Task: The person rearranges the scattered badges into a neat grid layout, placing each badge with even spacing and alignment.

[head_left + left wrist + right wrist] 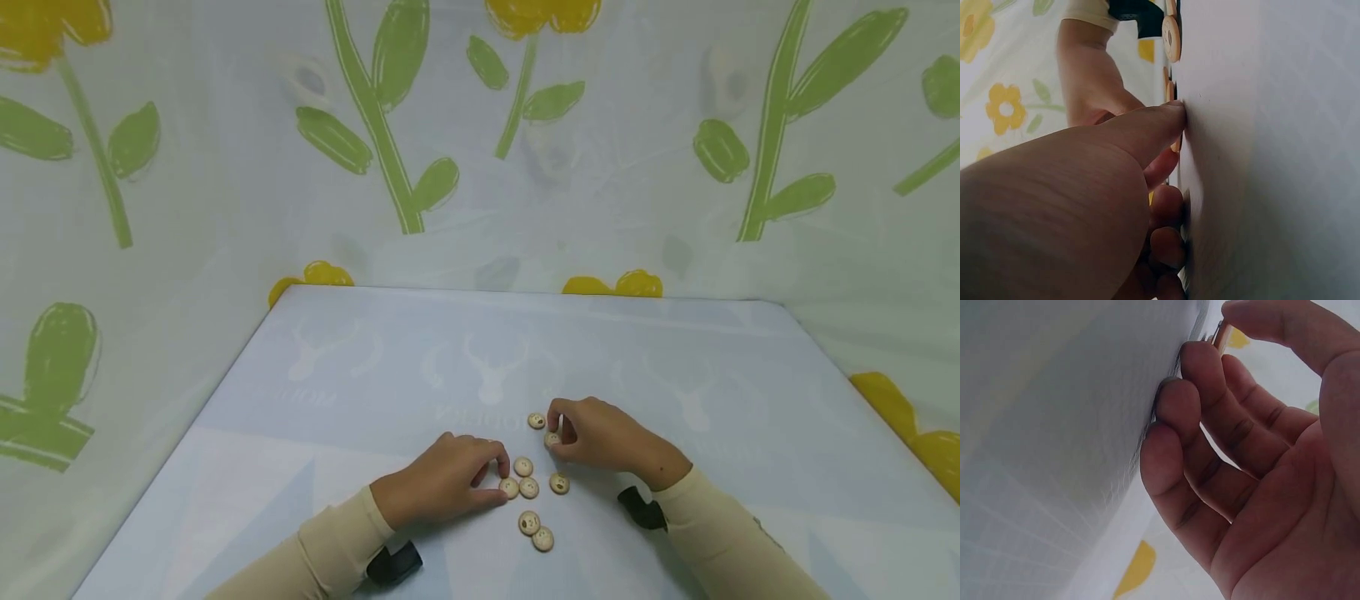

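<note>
Several small round wooden discs with dark marks on their faces lie on the table. My left hand point(448, 475) pinches one disc point(509, 488) between thumb and index finger, its edge against a neighbouring disc point(528, 487). Just above these two lies another disc point(523, 467). Farther up and to the right, my right hand point(600, 433) holds a disc point(552, 438) at its edges with thumb and forefinger. In the right wrist view that disc point(1221, 337) is seen edge-on, while the other fingertips point(1163, 450) rest near the tabletop.
One disc point(536, 421) lies left of the right fingertips, and another point(559, 483) below that hand. Nearer the front, two discs touch, one point(529, 522) above the other point(543, 539). The pale table point(300, 417) stands before a flower-patterned curtain point(225, 167).
</note>
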Demonstrator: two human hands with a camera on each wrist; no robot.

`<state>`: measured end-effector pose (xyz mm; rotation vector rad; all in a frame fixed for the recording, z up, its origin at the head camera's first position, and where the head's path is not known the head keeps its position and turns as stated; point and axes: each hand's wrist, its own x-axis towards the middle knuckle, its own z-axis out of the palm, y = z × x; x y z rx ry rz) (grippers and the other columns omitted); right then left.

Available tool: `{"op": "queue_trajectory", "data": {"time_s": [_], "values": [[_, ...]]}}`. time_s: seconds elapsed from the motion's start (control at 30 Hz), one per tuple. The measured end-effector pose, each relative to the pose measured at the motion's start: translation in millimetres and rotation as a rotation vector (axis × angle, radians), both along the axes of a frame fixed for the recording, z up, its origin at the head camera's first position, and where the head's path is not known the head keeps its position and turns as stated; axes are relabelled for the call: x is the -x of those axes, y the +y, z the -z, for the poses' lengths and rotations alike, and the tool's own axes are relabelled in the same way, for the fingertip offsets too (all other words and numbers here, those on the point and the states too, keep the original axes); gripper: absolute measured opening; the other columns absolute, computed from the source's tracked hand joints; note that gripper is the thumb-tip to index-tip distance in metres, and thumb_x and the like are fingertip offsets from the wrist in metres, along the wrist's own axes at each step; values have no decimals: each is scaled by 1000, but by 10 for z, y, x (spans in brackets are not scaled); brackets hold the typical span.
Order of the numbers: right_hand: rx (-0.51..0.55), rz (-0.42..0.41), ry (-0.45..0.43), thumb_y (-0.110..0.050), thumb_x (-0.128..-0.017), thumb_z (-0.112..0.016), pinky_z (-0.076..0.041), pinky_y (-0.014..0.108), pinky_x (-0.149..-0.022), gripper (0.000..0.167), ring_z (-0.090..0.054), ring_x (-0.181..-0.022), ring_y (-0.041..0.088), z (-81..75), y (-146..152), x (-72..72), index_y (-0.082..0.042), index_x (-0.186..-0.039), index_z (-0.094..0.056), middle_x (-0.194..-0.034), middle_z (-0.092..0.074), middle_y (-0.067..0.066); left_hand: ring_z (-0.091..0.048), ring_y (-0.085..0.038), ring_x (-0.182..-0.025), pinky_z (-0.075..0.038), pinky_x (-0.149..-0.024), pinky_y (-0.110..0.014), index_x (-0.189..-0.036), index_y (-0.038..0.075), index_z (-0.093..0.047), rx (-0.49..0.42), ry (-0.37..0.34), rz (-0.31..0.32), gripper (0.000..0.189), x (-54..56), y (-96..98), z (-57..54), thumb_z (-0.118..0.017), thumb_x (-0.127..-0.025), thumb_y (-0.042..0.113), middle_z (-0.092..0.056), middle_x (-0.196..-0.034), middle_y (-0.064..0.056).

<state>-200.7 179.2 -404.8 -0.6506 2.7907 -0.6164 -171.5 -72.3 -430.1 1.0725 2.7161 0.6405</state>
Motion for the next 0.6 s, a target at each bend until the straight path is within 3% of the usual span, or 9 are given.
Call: {"op": "queue_trajectory", "data": {"time_s": [0.17,0.6], "values": [[18,13,-21,-18,-86,-77,-43,24,-58,20,-51,-62,8,13,15,17,-17,-93,-59,-70,-58,-7,-43,1,-60,-34,-67,-25,-100,30,-64,4,-26,-5,20,-1,-6,5,-75,-88,41,-48,-64,16],[66,52,-46,-15,-86,-76,-42,24,-55,19,-50,-61,9,13,31,63,-14,-93,-58,-68,-57,-4,-42,1,-59,-34,-68,-26,-101,30,-65,9,-15,-1,20,24,-6,1,-74,-89,42,-47,-63,16]]}}
